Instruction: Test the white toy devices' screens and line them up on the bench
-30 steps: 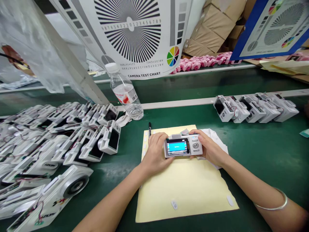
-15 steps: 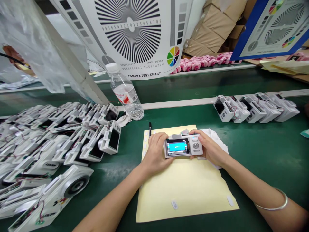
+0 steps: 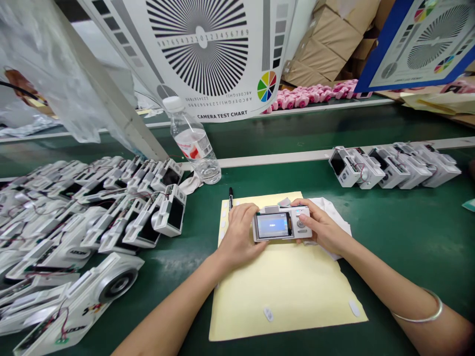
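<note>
From where I stand, the left hand [image 3: 240, 236] and right hand [image 3: 322, 227] grip a white digital camera [image 3: 282, 225] mid-frame, right thumb [image 3: 306, 221] at its buttons [image 3: 301, 231], screen [image 3: 272, 226] lit, handling apparently unfinished, with a camera pile [image 3: 92, 213] at left and camera row [image 3: 399, 174] at right unheld.

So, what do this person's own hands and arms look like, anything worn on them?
Both the left hand and right hand are ungloved. No sleeve shows on either forearm within view. A slim, smooth, silver-coloured bangle circles the right arm; no jewellery shows on the left arm.
</note>
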Available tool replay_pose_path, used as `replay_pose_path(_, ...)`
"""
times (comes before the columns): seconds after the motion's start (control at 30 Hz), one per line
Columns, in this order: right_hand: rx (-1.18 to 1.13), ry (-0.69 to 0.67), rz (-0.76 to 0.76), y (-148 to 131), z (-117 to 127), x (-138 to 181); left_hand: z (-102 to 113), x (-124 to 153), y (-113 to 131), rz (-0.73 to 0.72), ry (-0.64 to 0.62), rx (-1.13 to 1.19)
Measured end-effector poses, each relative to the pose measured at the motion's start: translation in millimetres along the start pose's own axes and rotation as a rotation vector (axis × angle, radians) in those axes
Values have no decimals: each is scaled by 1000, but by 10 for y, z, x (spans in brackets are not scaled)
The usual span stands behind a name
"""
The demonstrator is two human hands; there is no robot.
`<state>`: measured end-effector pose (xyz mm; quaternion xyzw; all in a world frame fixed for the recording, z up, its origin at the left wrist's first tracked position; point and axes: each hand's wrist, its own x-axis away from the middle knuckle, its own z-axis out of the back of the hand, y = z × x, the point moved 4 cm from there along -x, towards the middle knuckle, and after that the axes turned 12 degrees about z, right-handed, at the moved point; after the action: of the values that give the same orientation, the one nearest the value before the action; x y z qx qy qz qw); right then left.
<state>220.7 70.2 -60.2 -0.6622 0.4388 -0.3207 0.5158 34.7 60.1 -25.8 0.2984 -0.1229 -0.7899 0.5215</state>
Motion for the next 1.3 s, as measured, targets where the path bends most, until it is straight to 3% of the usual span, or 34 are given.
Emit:
replay_pose_path(0.33,59,-33,69,-46,-23,-10,5,8,9,5,-3,-2)
replay_pose_path(1.3,114,-5,45,-88,-43,-8,7,10,14,3,-11,2)
